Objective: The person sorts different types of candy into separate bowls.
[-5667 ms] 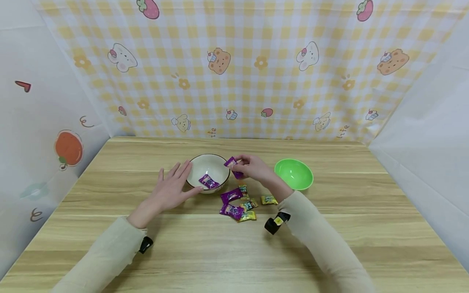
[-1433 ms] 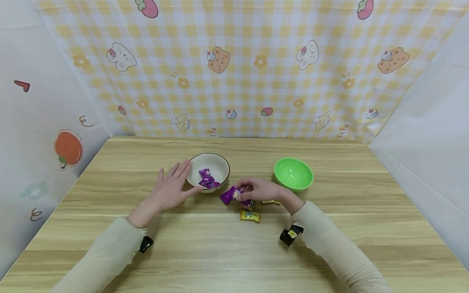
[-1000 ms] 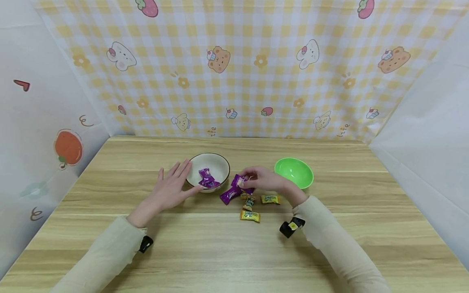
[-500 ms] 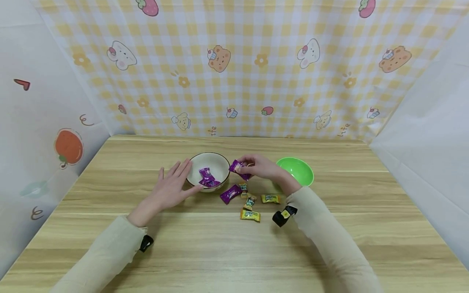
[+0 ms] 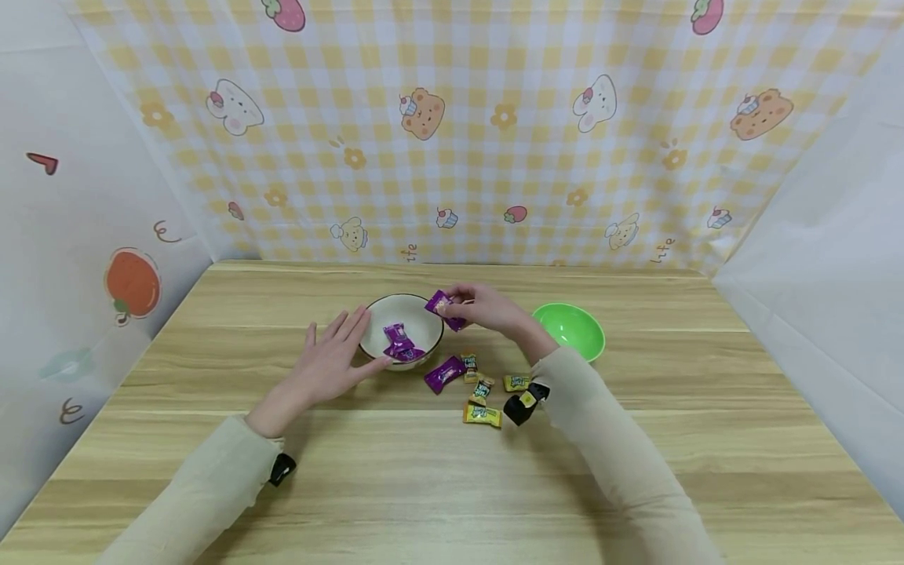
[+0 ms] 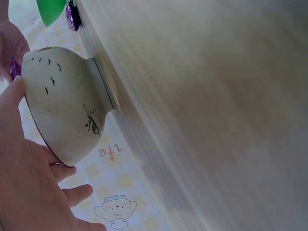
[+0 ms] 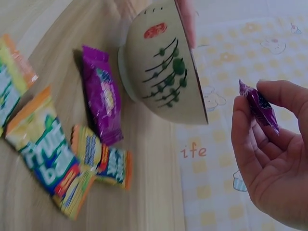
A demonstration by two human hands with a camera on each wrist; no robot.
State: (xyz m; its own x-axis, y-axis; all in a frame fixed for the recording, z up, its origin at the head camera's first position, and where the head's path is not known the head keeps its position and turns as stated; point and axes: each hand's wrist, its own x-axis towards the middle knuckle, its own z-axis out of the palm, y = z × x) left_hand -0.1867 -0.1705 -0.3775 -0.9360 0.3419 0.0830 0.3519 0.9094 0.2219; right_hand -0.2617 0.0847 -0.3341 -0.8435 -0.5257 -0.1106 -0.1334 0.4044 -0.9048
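Observation:
My right hand (image 5: 487,308) pinches a purple-wrapped candy (image 7: 260,107) between thumb and fingers, at the right rim of the cream bowl (image 5: 377,315) in the head view. Inside that bowl lie other purple candies (image 5: 399,337). With fingers spread and straight, my left hand (image 5: 328,365) rests against the bowl's left rim, its thumb at the near edge. The left wrist view shows the bowl's outer wall (image 6: 62,110) beside the thumb. One more purple candy (image 5: 445,375) lies on the table just in front of the bowl.
Yellow-wrapped candies (image 5: 482,415) lie in a loose group right of the purple one, with another yellow candy (image 5: 516,383) partly behind the right wrist strap. A green bowl (image 5: 575,329) stands at the right. The wooden table (image 5: 395,486) ends at a checked curtain (image 5: 466,173).
My right hand picked up a purple candy from the pile, and has carried it up and left to the cream bowl's rim. A second purple candy now lies in the bowl. The left hand stays put.

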